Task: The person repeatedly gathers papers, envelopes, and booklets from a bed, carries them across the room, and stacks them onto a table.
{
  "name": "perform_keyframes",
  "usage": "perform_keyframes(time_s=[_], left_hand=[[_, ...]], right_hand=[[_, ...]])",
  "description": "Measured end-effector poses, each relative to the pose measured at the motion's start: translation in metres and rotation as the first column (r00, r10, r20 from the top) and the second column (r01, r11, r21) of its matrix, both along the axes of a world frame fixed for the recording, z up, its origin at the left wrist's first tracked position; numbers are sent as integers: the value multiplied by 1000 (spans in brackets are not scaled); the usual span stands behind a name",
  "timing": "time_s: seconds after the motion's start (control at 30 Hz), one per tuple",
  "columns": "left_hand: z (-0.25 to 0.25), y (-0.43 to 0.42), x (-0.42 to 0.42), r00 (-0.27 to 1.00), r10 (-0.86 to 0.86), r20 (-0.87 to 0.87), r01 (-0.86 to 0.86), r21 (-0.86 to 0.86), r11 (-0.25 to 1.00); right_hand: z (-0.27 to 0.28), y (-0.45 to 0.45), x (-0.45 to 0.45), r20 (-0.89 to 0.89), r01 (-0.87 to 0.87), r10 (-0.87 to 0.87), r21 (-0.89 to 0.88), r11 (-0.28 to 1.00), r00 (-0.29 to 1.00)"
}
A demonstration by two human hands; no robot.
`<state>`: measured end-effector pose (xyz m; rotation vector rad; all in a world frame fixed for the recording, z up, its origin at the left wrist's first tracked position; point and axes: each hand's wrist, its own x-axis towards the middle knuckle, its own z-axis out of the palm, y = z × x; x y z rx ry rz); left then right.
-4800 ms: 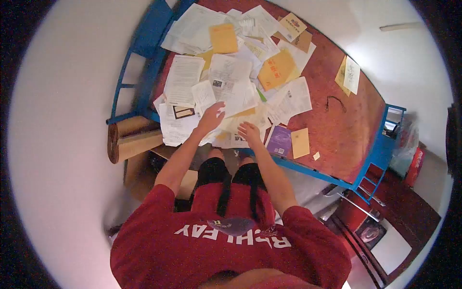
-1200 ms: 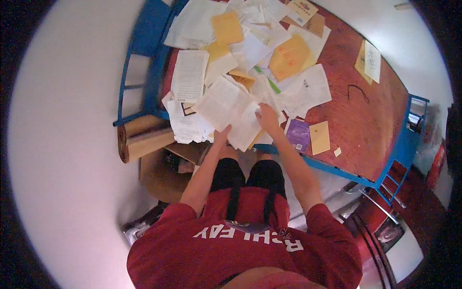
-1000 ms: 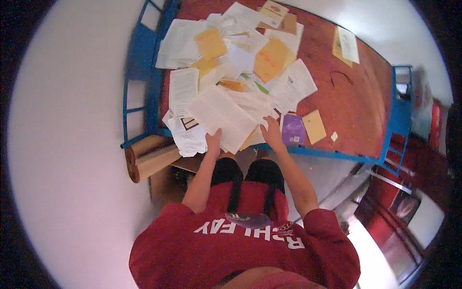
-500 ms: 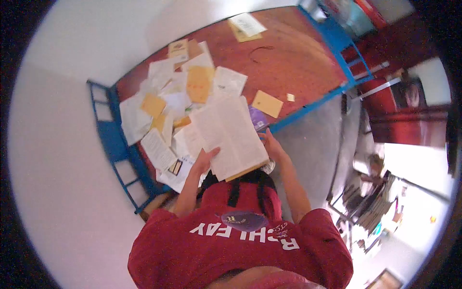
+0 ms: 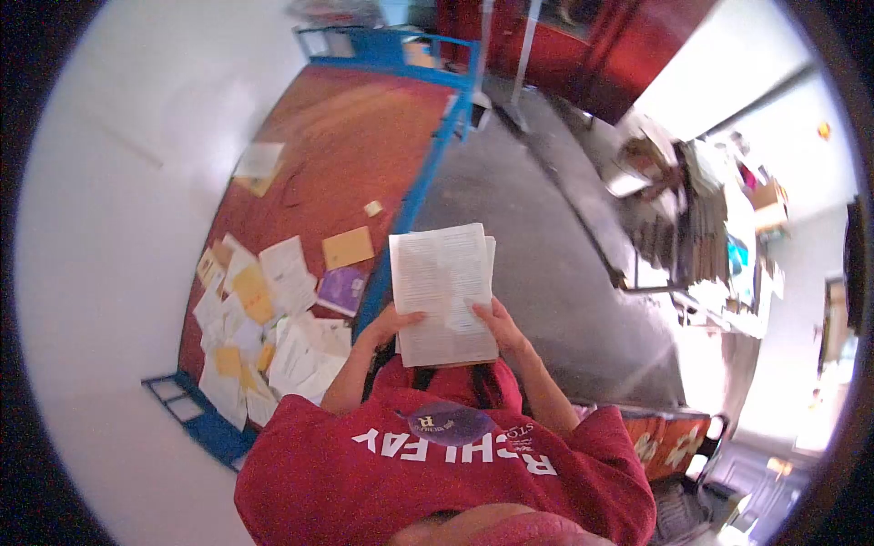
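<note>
Papers (image 5: 443,282) near bedframe (image 5: 426,187) (purple booklet (image 5: 342,289) alongside)

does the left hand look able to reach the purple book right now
Probably yes, if the left hand lets go of the papers: the purple book lies nearby, largely uncovered, with just the blue rail between.

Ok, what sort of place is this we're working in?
Probably a bedroom doubling as storage: a blue metal bed-style frame around a reddish board strewn with papers, dark-red furniture past its far end, and piled-up items to the right.
</note>
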<state>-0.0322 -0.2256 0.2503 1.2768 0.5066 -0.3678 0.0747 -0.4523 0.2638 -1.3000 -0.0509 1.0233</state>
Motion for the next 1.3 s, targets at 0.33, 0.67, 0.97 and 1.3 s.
perform_keyframes(time_s=[0.33,0.67,0.97,1.3], left_hand=[[-7,-98,141,956,-291,31,287,96,953],[-30,-164,346,950,-304,-77,306,14,952],[-6,-209,524,758,-651,-34,650,127,750],[-73,-318,689,617,-783,74,708,381,594]], right_hand=[[-42,-116,36,150,422,-420,19,906,895],[-38,-164,200,288,640,-610,-16,768,738],[-9,-190,322,394,870,-789,-59,490,471],[-17,-271,447,344,975,-915,-11,221,211]])
